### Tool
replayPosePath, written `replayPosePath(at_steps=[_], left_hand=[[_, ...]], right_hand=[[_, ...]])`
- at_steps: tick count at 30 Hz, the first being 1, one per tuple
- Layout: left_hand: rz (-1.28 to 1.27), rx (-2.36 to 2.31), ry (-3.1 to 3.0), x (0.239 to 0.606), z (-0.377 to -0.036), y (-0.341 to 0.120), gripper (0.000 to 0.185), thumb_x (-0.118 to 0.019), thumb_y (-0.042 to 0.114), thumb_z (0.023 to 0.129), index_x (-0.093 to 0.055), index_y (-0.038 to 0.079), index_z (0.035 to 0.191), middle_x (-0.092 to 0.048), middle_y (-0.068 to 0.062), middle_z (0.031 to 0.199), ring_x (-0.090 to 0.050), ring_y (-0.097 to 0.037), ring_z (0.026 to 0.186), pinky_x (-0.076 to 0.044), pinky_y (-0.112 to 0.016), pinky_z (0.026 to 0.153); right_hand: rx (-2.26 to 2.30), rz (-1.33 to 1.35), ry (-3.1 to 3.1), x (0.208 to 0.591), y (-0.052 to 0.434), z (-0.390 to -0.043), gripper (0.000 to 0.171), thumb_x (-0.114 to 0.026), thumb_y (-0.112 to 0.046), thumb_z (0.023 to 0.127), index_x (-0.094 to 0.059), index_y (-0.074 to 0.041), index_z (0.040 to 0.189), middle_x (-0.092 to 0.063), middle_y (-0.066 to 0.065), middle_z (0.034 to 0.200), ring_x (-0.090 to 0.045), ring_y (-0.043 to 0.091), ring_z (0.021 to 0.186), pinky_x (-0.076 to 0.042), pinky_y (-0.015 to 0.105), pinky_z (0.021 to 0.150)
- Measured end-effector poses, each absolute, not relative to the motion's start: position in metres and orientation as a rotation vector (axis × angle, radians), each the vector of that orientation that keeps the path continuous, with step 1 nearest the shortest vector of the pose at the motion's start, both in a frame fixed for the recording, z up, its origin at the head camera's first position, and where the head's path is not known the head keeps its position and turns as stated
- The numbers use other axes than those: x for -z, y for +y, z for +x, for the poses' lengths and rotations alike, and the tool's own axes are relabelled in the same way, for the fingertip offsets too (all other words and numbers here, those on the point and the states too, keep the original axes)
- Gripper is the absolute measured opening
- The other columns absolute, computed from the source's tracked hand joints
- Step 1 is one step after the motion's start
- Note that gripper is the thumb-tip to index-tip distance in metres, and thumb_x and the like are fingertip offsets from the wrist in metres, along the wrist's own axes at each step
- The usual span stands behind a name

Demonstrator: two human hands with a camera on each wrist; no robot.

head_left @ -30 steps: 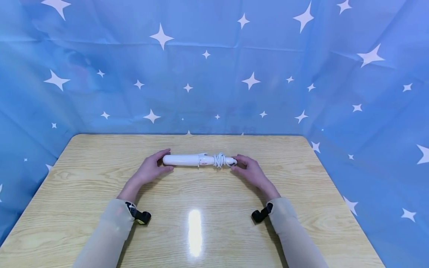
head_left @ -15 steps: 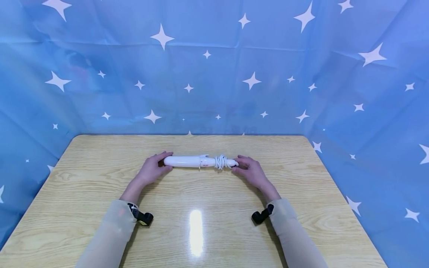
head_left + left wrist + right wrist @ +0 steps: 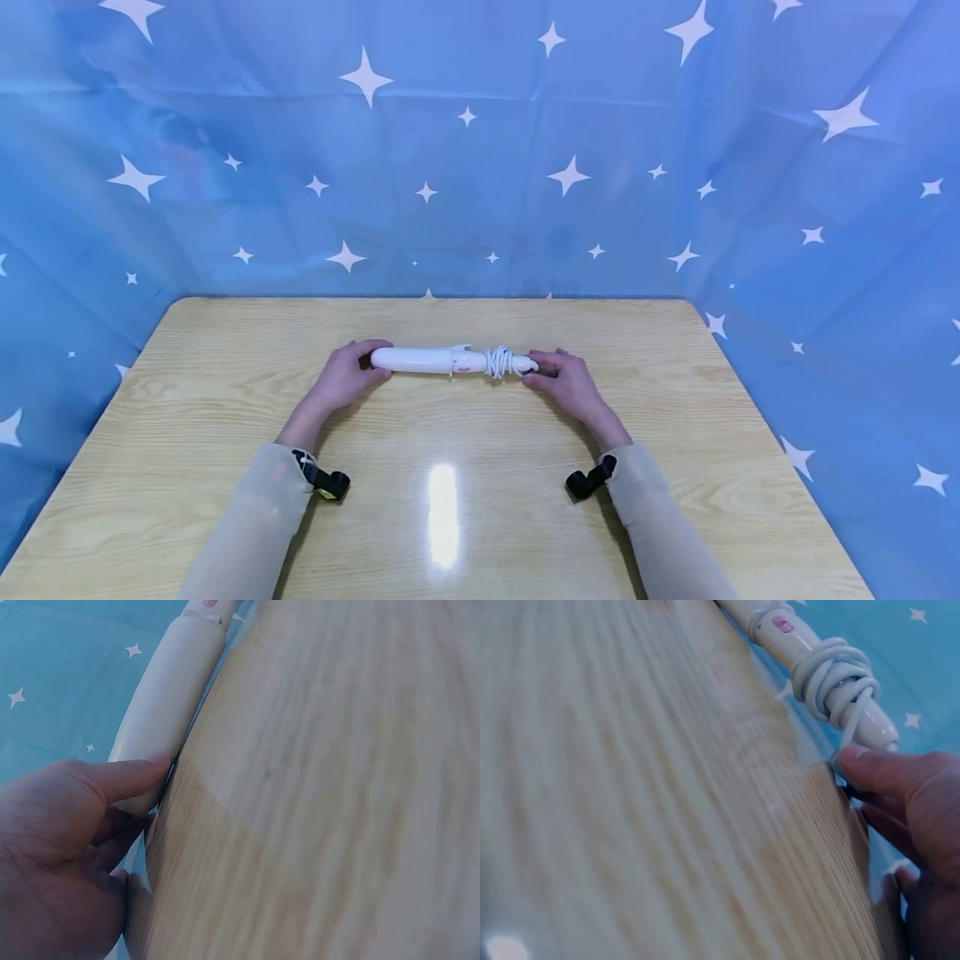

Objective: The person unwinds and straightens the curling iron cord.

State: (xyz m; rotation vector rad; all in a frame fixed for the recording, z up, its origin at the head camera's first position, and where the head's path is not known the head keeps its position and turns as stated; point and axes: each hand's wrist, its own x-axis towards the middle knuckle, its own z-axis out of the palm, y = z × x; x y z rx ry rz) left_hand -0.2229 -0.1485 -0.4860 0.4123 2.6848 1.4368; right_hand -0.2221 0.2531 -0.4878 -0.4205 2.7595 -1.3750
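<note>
White wand (image 3: 420, 360), pink switch (image 3: 783, 624), pale cord (image 3: 832, 675) coiled round handle (image 3: 875, 729).

Table (image 3: 510, 433): pale wood grain, shiny top, rounded far corners.
Curling iron (image 3: 442, 360): white, lies sideways near the table's far edge.
Cord (image 3: 498, 362): white, wound in loops around the iron's right part.

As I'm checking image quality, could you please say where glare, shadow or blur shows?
Head: bright glare on the table, shadows beside both sleeves; left wrist: wood grain soft; right wrist: grain smeared, wound cord crisper, a bright spot lower left.
</note>
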Motion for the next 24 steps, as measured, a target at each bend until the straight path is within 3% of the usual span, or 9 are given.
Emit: replayPosePath(at_steps=[1,4,8,13,20,24], left_hand=[[0.419,-1.448,2.683,0.486,-0.223,-0.148,0.047,-0.075,0.007,0.094,-0.061,0.001,0.139,-0.063,-0.024,0.132,-0.058,-0.039,0.116,-0.049,-0.051,0.098],[0.419,-1.481,2.663,0.486,-0.223,-0.148,0.048,-0.075,0.005,0.093,-0.061,-0.001,0.139,-0.064,-0.023,0.13,-0.06,-0.036,0.113,-0.051,-0.047,0.094],[0.395,-1.548,2.621,0.485,-0.221,-0.149,0.049,-0.076,0.003,0.092,-0.06,-0.002,0.139,-0.064,-0.024,0.131,-0.062,-0.036,0.114,-0.054,-0.047,0.094],[0.375,-1.64,2.58,0.482,-0.217,-0.15,0.048,-0.076,0.001,0.092,-0.061,-0.002,0.138,-0.064,-0.025,0.13,-0.064,-0.037,0.112,-0.056,-0.045,0.092],[0.334,-1.772,2.475,0.477,-0.212,-0.152,0.049,-0.075,-0.002,0.092,-0.06,-0.005,0.138,-0.061,-0.026,0.135,-0.062,-0.039,0.119,-0.058,-0.027,0.089],[0.284,-1.88,2.341,0.471,-0.206,-0.153,0.051,-0.074,-0.001,0.092,-0.057,-0.006,0.14,-0.058,-0.026,0.139,-0.06,-0.038,0.123,-0.058,-0.021,0.087]], right_hand=[[1.379,-0.411,2.763,0.487,0.253,-0.222,0.038,-0.08,-0.008,0.09,-0.071,0.0,0.126,-0.071,0.018,0.122,-0.07,0.032,0.111,-0.018,0.048,0.127],[1.399,-0.39,2.762,0.485,0.252,-0.219,0.036,-0.08,-0.007,0.09,-0.072,0.001,0.124,-0.075,0.016,0.113,-0.071,0.031,0.107,-0.039,0.047,0.118],[1.416,-0.377,2.777,0.484,0.25,-0.215,0.035,-0.079,-0.007,0.091,-0.072,0.0,0.124,-0.075,0.015,0.112,-0.071,0.029,0.105,-0.06,0.038,0.091],[1.461,-0.403,2.801,0.478,0.245,-0.211,0.034,-0.077,-0.004,0.092,-0.072,-0.001,0.125,-0.075,0.016,0.113,-0.073,0.029,0.102,-0.062,0.027,0.081],[1.569,-0.354,2.75,0.468,0.242,-0.2,0.034,-0.076,-0.004,0.092,-0.071,0.0,0.126,-0.074,0.018,0.115,-0.073,0.031,0.103,-0.063,0.027,0.08],[1.717,-0.255,2.656,0.463,0.244,-0.191,0.036,-0.077,-0.003,0.091,-0.07,0.001,0.126,-0.073,0.019,0.116,-0.073,0.025,0.102,-0.062,0.026,0.082]])
